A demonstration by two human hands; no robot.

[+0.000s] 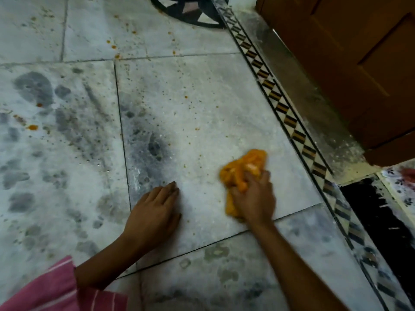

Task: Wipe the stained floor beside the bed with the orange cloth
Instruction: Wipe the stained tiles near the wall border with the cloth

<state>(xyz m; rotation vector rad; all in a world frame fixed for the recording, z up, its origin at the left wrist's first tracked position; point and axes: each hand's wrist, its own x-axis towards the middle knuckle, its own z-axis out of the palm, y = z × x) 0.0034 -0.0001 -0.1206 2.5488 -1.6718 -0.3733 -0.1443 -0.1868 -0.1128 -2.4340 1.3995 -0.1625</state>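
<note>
The orange cloth (242, 169) is held on the floor (202, 97), left of the patterned border strip (280, 108).
The bunched cloth is gripped by the right hand (253, 198), fingers curled into it, near the strip. The left hand (155, 212) is laid flat, fingers straight, farther left of the strip. Dark smudges (155, 147) are seen farther left still; the wooden bed (359, 63) is set just right of the strip.

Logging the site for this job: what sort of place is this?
Likely a home bedroom: stained marble floor tiles, an inlaid patterned border strip, and wooden panelled furniture, probably the bed, at upper right. The right hand grips the orange cloth.
</note>
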